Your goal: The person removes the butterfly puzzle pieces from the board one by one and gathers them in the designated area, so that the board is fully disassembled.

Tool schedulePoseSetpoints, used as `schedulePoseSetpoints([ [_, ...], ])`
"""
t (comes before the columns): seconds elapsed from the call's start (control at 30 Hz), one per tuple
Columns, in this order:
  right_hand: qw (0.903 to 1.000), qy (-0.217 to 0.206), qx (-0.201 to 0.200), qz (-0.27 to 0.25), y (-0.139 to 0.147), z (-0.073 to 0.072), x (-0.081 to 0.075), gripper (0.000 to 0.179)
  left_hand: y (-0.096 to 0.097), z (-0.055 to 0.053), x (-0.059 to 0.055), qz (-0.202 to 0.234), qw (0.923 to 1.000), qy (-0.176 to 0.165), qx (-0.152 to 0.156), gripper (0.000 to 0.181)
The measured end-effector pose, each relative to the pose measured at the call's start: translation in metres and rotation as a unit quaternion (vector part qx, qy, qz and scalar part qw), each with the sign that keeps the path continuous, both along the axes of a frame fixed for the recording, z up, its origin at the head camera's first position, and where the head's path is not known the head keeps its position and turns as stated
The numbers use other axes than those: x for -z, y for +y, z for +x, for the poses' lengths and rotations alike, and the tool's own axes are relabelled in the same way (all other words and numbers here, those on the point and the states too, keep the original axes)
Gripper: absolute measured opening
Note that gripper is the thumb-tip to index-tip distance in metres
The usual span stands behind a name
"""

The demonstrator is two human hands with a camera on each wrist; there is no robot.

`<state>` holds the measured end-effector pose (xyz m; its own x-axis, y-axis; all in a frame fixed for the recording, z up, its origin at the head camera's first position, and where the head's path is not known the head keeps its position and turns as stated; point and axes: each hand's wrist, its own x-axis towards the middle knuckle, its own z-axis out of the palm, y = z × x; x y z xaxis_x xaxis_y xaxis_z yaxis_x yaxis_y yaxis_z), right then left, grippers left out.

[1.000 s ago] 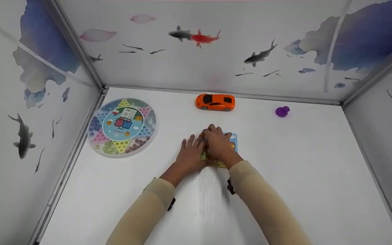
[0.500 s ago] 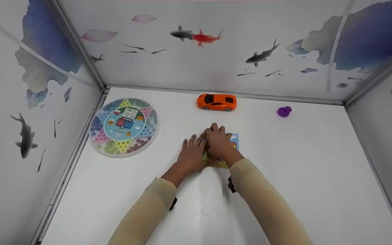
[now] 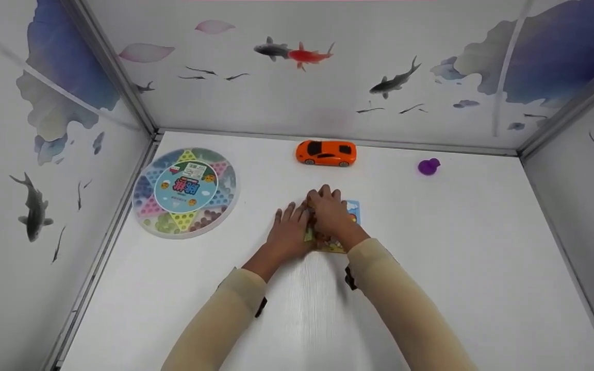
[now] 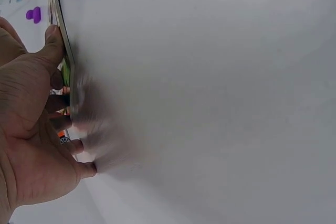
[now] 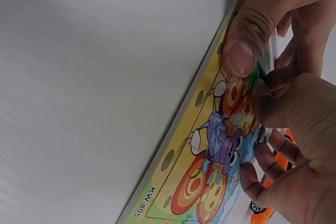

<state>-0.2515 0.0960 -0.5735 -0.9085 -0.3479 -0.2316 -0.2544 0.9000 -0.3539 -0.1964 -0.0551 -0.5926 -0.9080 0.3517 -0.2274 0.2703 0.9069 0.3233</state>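
A thin jigsaw puzzle [image 3: 332, 246] with a cartoon butterfly lies flat on the white table, partly hidden under both hands. In the right wrist view the puzzle [image 5: 167, 169] shows a yellow border, a seam along it and the print KW-805. My left hand [image 3: 289, 237] rests at its left side with fingers spread and straight; in the left wrist view the thumb lies over the edge and the fingertips reach the table. My right hand [image 3: 330, 214] lies over the puzzle's upper left, its loosely bent fingers [image 5: 253, 179] and thumb touching the picture.
An orange toy car [image 3: 326, 153] stands near the back wall. To its right sits a small purple toy duck [image 3: 428, 166]. A round Chinese checkers set [image 3: 186, 193] lies at the left. Printed white walls edge the table [image 3: 462, 268] at the back and sides.
The right hand's fingers have shifted slightly over the puzzle, uncovering a little more of its lower part. The left hand keeps its place, and the toys have not moved.
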Motion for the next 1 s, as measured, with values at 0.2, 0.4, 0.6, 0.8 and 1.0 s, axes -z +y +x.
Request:
schedulePoseSetpoints([
  [0.2, 0.9994, 0.021, -0.025, -0.007, 0.003, 0.000, 0.001, 0.066, 0.000, 0.000, -0.002, 0.001, 1.0000, -0.006, -0.001, 0.105],
  [0.4, 0.9982, 0.035, -0.045, -0.020, 0.007, 0.000, 0.001, 0.056, -0.001, 0.000, -0.003, 0.004, 1.0000, 0.000, 0.004, 0.103],
  [0.6, 0.9962, 0.047, -0.069, -0.024, 0.017, 0.002, -0.006, 0.045, -0.003, -0.003, -0.002, 0.008, 0.9999, 0.001, 0.006, 0.106],
  [0.8, 0.9923, 0.101, -0.072, 0.004, 0.031, 0.004, -0.001, 0.041, -0.003, -0.005, 0.000, 0.004, 1.0000, 0.002, 0.007, 0.102],
  [1.0, 0.9923, 0.106, -0.058, -0.026, 0.059, 0.008, 0.004, 0.039, -0.004, -0.005, 0.003, 0.022, 0.9997, 0.000, 0.004, 0.102],
])
